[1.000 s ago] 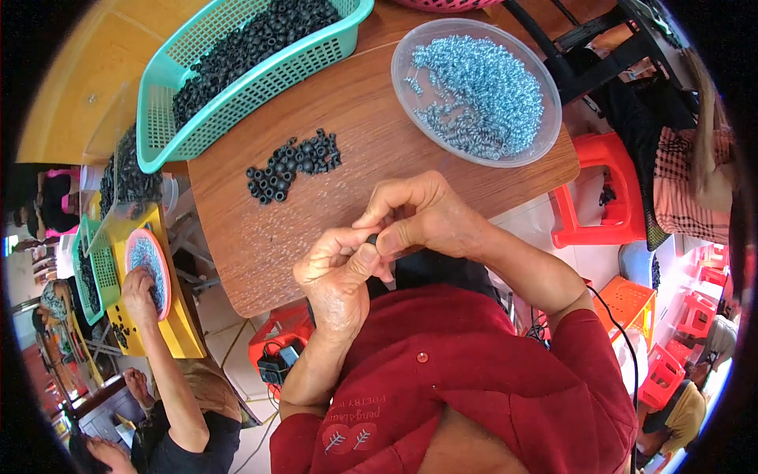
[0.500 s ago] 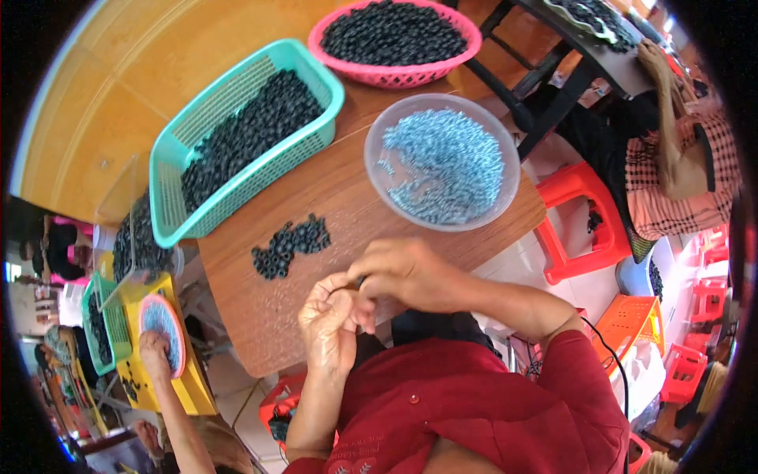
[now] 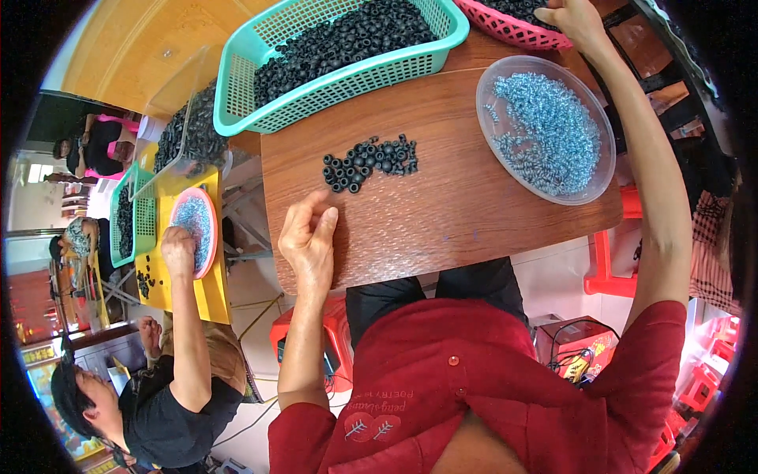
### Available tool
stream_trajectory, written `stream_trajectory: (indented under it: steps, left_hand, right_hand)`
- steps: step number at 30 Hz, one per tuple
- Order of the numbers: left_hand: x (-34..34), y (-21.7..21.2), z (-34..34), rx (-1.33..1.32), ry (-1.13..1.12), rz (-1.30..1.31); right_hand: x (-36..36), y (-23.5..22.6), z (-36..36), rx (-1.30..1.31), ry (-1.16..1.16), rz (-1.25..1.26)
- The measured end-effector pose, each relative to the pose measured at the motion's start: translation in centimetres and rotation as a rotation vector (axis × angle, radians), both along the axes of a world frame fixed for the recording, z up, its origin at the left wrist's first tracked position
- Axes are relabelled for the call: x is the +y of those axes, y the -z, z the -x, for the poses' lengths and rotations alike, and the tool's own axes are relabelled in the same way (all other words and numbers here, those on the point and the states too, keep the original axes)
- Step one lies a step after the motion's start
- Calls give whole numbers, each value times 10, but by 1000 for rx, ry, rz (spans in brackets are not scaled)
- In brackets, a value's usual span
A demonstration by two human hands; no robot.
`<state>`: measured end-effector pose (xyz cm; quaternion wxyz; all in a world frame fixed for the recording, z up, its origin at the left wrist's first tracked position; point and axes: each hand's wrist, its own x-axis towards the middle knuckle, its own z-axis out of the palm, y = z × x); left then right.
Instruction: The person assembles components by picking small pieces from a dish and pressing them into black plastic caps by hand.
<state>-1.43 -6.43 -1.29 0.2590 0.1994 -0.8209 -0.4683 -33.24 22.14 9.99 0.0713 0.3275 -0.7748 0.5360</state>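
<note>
My left hand [image 3: 306, 245] is low over the brown table, its fingers bent and the thumb apart from them. Its fingertips are beside a small pile of black ring-like pieces [image 3: 367, 164], and nothing shows between them. At the upper right, my right hand [image 3: 580, 22] reaches to the rim of a pink basket [image 3: 513, 30] holding similar black pieces. The frame's top edge cuts off part of that hand, so its grip is unclear. Below that arm's reach stands a clear round tub [image 3: 488, 130] of small pale-blue, coil-like pieces.
A turquoise basket [image 3: 332, 93] heaped with black pieces stands at the table's far edge. The wooden table [image 3: 442, 229] has a rounded near corner. To the left, a co-worker [image 3: 170, 411] dips a hand into a pink-rimmed tray [image 3: 207, 261] on a yellow table. Red stools stand around.
My hands were together above the table's near edge. Now they are apart: the right has gone to the pink basket, the left beside the black pile. The view has turned left.
</note>
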Motion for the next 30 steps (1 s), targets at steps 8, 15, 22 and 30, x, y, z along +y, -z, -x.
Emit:
stream_trajectory:
  steps: [8, 15, 22, 30]
  left_hand:
    - [-6, 6, 20, -85, 73, 530]
    - [-10, 9, 21, -124, 65, 712]
    - [-15, 3, 5, -214, 125, -11]
    - [37, -6, 8, -47, 293, -1274]
  right_hand:
    - [-15, 22, -26, 245, 359, -198]
    - [-51, 49, -125, 446, 64, -119]
    - [-62, 87, -177, 11, -141, -13]
    - [-89, 107, -227, -271, -196, 166]
